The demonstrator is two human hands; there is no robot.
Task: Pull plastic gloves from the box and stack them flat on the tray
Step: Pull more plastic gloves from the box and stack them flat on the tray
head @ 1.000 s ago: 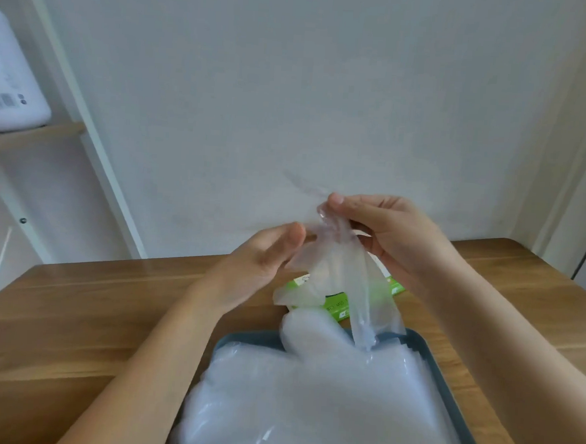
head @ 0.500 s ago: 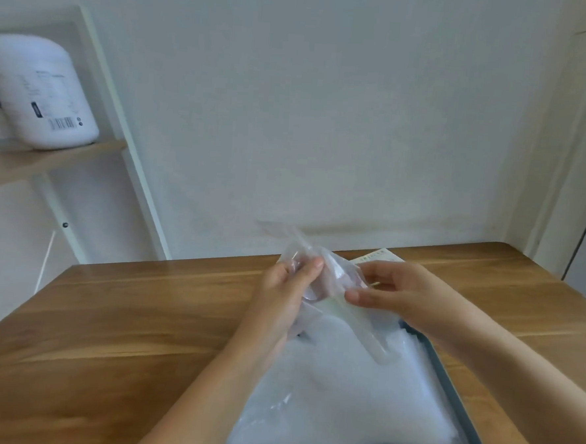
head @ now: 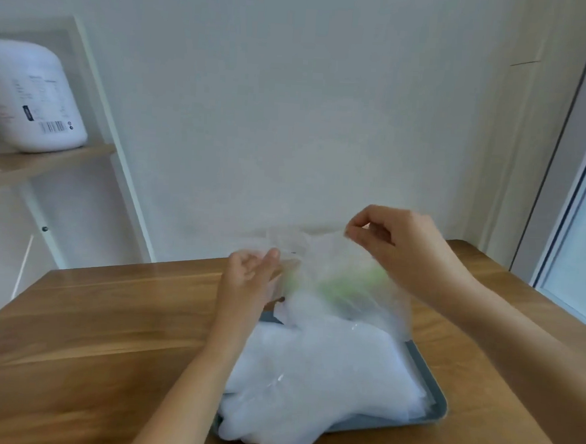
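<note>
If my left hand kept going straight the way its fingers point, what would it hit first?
The thin clear plastic glove pinched by your right hand; your left hand is at its edge. Beyond it, probably the white wall, though depth is unclear.

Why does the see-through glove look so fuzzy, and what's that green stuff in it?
In the head view, the glove and left hand are smeared by motion blur; the right hand pinching it looks sharper; the green is the box showing through the thin plastic; small glints sit on the stack.
</note>
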